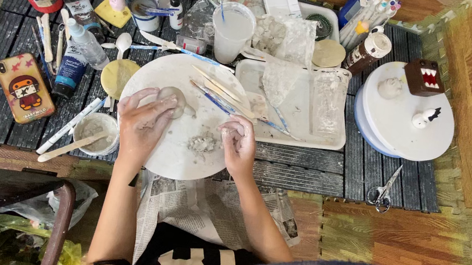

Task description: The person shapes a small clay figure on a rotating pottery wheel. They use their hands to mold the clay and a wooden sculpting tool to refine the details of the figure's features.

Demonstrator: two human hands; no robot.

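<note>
The person sits low over a round white board [154,152] laid on dark slatted mats, both hands grey with clay. The left hand [141,123] lies flat and spread, fingers loosely open, its fingertips resting against a rounded lump of clay [174,101] near the middle of the board; it steadies the lump rather than gripping it. The right hand [239,144] is curled closed around a smaller bit of clay [235,129], pinched between thumb and fingers so that only a pale edge shows. Between the hands sits a little heap of clay crumbs [203,143]. Several wooden modelling tools [222,93] lie across the board's far edge, just beside a white tray [296,135]. A small cup of slip with a wooden stick [93,134] stands just left of the board. To my eye this is the shaping stage: a small part being worked in the right hand while the main body waits under the left. Joining them would, I judge, call for a light press so the soft lump keeps its form.
</note>
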